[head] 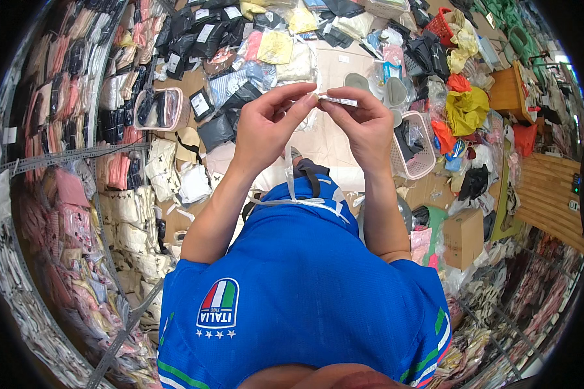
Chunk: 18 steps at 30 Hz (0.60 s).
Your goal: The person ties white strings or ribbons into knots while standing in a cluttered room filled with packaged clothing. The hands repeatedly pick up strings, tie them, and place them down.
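Note:
Both hands are raised before me, their fingertips almost meeting over the work area. Between the thumb and fingers of my right hand (362, 114) is a small white strip (340, 100), perhaps paper or film; its exact kind is unclear. My left hand (272, 116) pinches thumb and fingers together at the strip's left end; whether it grips the strip cannot be told. Below them a pale sheet (343, 141) covers part of the surface. A white plastic tie (289, 170) hangs at the waist of my blue shirt.
Bagged garments (236, 80) and black parcels (209, 39) lie beyond my left hand. A pink basket (430, 155) stands right, another basket (177, 109) left. Grey slippers (395, 91) lie past my right hand. Metal shelving (68, 155) with folded clothes lines the left; a cardboard box (462, 238) stands right.

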Available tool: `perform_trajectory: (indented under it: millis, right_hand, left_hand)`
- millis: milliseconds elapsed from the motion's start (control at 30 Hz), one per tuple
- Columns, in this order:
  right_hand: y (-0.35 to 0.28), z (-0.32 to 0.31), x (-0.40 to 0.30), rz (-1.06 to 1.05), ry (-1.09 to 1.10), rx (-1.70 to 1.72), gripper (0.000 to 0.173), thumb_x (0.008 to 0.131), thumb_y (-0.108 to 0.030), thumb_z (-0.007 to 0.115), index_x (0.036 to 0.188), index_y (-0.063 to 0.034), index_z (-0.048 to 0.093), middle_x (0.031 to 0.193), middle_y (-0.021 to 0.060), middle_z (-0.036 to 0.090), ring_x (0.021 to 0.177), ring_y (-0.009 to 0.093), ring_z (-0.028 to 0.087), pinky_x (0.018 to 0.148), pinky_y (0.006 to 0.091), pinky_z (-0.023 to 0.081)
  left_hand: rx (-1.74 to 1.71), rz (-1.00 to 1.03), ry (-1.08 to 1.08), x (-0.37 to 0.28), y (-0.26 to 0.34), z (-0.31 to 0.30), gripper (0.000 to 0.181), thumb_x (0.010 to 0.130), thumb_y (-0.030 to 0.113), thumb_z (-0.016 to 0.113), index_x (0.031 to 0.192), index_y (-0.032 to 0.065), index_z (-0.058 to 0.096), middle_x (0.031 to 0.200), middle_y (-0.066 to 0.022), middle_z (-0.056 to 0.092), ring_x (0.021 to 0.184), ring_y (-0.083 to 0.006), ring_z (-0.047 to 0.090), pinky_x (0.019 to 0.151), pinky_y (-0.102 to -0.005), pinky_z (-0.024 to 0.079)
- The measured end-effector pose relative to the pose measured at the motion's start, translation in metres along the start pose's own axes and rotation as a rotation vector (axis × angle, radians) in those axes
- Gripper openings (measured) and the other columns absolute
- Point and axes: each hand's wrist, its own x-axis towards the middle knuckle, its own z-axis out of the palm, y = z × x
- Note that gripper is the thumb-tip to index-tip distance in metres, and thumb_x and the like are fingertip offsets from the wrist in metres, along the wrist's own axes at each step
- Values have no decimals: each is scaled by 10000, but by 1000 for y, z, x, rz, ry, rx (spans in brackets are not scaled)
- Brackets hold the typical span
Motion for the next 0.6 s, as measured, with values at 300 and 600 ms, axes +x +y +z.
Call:
perform_trajectory:
  millis: [300, 600]
  right_hand:
    - [-3, -2, 1, -146, -49, -183, 217, 855, 11, 685, 1068, 43, 657, 1026, 118, 690, 947, 162, 666, 847, 277, 542]
    - [-3, -3, -2, -15, -8, -83, 186, 865, 6, 674, 1046, 50, 663, 998, 119, 699, 937, 170, 676, 842, 273, 544]
  left_hand:
    - [-37, -49, -25, 3, -2, 1, 312, 913, 165, 672, 1169, -12, 649, 1046, -81, 688, 961, -111, 626, 850, -236, 484]
    - [-45, -95, 22, 10, -3, 9, 270, 910, 212, 681, 1080, 3, 684, 877, -10, 651, 775, -53, 530, 682, -200, 419]
